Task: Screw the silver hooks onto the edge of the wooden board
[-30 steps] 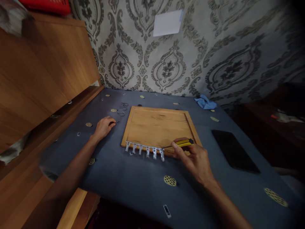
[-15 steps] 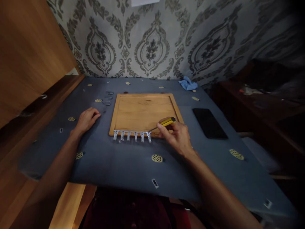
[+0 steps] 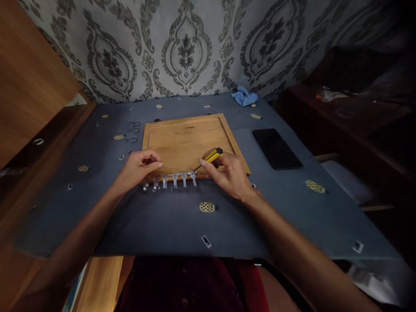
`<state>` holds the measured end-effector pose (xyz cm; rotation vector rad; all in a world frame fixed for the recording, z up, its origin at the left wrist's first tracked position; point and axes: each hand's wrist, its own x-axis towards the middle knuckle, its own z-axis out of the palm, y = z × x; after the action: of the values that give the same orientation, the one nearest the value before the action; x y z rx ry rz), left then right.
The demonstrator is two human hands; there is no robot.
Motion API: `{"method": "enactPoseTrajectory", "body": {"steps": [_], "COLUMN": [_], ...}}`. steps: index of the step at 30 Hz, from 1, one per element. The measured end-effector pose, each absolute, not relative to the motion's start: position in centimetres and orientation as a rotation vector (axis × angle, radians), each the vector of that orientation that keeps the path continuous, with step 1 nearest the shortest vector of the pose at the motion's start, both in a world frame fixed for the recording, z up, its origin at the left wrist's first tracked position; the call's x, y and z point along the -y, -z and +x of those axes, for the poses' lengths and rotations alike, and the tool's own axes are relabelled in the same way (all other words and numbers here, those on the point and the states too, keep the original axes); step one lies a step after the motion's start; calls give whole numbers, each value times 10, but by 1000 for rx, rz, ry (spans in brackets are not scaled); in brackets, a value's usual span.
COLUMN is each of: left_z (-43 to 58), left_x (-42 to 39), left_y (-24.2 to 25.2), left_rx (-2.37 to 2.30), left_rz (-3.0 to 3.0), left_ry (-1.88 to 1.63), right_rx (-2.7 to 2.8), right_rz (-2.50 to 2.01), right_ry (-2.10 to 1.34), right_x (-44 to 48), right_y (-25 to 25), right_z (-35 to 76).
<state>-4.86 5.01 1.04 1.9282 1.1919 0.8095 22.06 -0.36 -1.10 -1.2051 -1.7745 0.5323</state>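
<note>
A framed wooden board (image 3: 188, 141) lies on the table, with a metal hook rail (image 3: 175, 178) along its near edge, its hooks hanging over the side. My right hand (image 3: 229, 173) is closed round a yellow and black screwdriver (image 3: 212, 155), whose shaft points down-left at the rail's right end. Over the board's near left corner, my left hand (image 3: 138, 171) has thumb and forefinger pinched together. Anything between those fingertips is too small to make out. Several loose metal hooks (image 3: 132, 138) and a small dark piece lie left of the board.
A black phone (image 3: 277, 148) lies right of the board on the dark blue patterned tablecloth (image 3: 162, 234). Toward the back right is a crumpled blue cloth (image 3: 244, 96). Patterned wallpaper (image 3: 185, 52) rises behind the table, and a wooden cabinet (image 3: 35, 73) stands at the left.
My left hand has moved right from the tablecloth to over the board's near left corner, fingers now pinched. The right hand keeps the screwdriver at the rail. The camera view has shifted and tilted.
</note>
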Motion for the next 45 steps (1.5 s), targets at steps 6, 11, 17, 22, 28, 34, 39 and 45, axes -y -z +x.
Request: {"method": "enactPoseTrajectory", "body": {"steps": [6,11,17,22,28,34,39,45], "left_z": [-7,9,21,24,26,31,33,31], "left_x": [-42,-46,-51,-60,-68,-70,-68,-65], "left_y": [-18,-18,-17,-12,-5,-6,-8,-4], "left_rx": [-1006,-946,-954,-930,-855,-857,-884,-961], "left_rz": [1815,1875,1989,2021,2005,1982,1895,1775], "left_ry": [-479,-347,-285,-207,-155,-159,-183,-251], "right_rx": [1767,1749,1781,1795,1780,1774,1776,1775], "right_rz": [-1189,-1142,-1108,-1105,-1044,-1066,-1075,-1063], "right_ry": [-555,-541,-528,-497,-487,-495,-502,-508], "right_x": [3,2,2,1,-1,-1,0,0], "right_y": [8,8,7,8,8,7,7,6], "right_z": [220,221,224,225,224,224,225,224]}}
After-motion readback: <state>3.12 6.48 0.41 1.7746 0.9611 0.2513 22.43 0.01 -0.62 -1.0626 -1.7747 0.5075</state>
